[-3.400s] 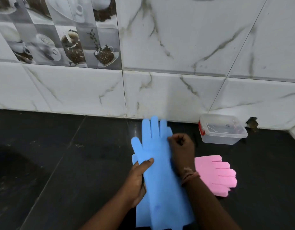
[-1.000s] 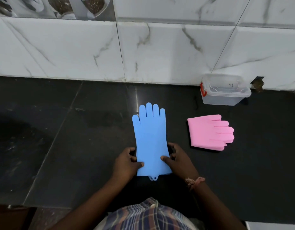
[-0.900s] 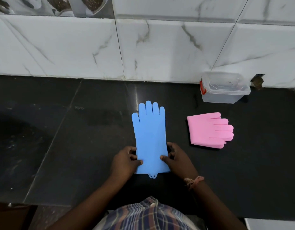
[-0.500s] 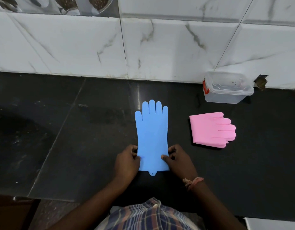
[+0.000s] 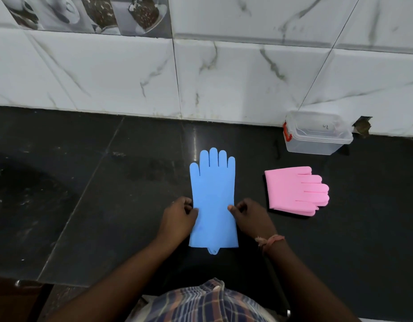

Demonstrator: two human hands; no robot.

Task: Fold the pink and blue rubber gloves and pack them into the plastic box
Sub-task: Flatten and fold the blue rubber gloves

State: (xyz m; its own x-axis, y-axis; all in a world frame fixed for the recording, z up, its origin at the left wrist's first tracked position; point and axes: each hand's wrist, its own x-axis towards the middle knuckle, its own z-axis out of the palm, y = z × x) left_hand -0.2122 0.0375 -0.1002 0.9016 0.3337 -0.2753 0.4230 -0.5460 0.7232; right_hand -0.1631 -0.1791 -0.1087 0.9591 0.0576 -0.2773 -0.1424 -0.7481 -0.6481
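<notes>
Nearest, a checked shirt front at the bottom edge, with two bare forearms reaching away over the dark polished stone counter. Just beyond, left hand and right hand set on either long edge of the flat light-blue rubber gloves, fingers curled and thumbs laid on top, pinching the edges partway up from the cuff; a braided thread band on the right wrist. Blue gloves lying stretched out flat, cuff and its small hanging tab nearest, fingers pointing away toward the wall; apparently two stacked as one, though only a single outline visible. Judged step: blue gloves squared up and gripped, fold itself not yet made. Next move, likely: lift the near cuff end and carry it over toward the fingertips, both sides together so the edges stay matched, then press flat, since springy rubber may well unfold once released. Farther and to the right, well apart, the folded pink rubber gloves, fingers pointing right, already done and waiting. Farthest right, against the white marble-veined wall tiles, the clear plastic box with red latch, seemingly lidded, nothing seen packed inside.
</notes>
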